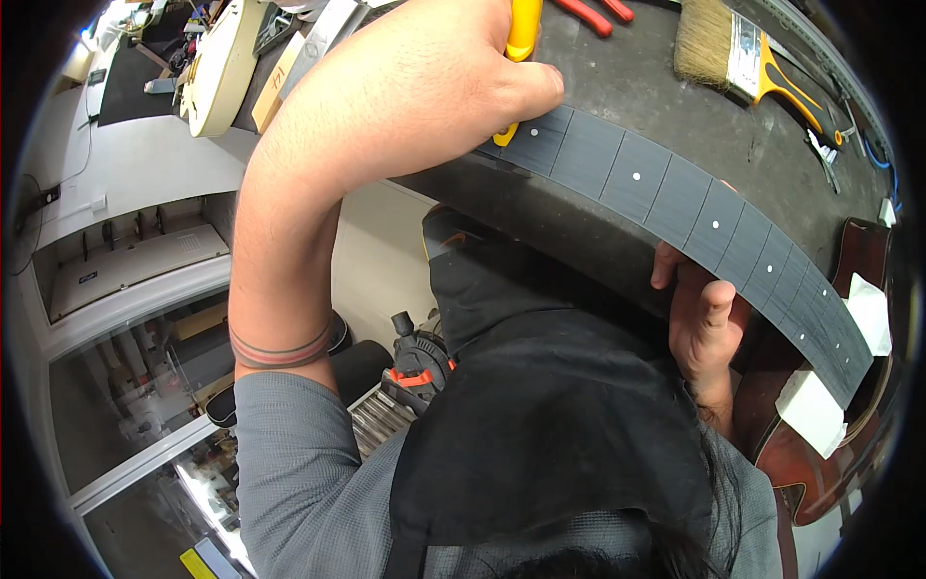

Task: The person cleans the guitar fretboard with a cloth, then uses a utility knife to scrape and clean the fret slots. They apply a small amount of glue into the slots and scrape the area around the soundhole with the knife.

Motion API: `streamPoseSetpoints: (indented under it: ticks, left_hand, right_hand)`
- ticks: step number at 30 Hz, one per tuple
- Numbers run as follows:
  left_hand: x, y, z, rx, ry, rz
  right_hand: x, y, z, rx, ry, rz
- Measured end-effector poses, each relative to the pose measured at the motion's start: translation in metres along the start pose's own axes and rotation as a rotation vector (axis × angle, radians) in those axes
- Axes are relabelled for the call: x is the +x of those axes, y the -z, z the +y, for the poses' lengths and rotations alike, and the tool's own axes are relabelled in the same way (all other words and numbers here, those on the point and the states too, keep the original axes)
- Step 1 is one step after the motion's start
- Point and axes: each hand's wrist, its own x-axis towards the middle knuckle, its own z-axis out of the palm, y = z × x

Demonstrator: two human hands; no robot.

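My left hand [473, 72] is closed around a yellow-handled tool [524, 29]; its working end meets the left end of a guitar neck, and my fingers mostly hide its kind. The dark grey fretboard [666, 193] carries white dots and thin cross lines, and curves across the picture down to the right. Beneath its near edge, my right hand [709, 314] cups the neck from below, thumb pointing up, other fingers partly hidden under it. A fingertip shows past the far edge. The dark red guitar body [786, 463] lies at the right.
White sheets [812, 413] flank the body end of the fretboard. On the dark bench top [617, 92] lie a wide paintbrush [719, 48] and red-handled pliers [588, 14]. A cream guitar body [220, 72] stands at the far left. A black apron [550, 415] covers my lap.
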Motion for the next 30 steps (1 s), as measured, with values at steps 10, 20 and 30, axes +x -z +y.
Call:
streamPoseSetpoints:
  ticks: [10, 20, 30]
  left_hand:
    - [-0.005, 0.002, -0.008, -0.042, -0.196, 0.076]
    - [-0.005, 0.013, -0.021, 0.042, -0.277, -0.028]
    - [0.007, 0.016, -0.055, -0.162, -0.544, -0.102]
  right_hand:
    - [-0.002, -0.001, 0.005, -0.015, 0.031, 0.035]
    - [-0.001, 0.011, 0.013, -0.002, 0.041, 0.014]
    - [0.0, 0.012, 0.013, -0.001, 0.047, 0.004]
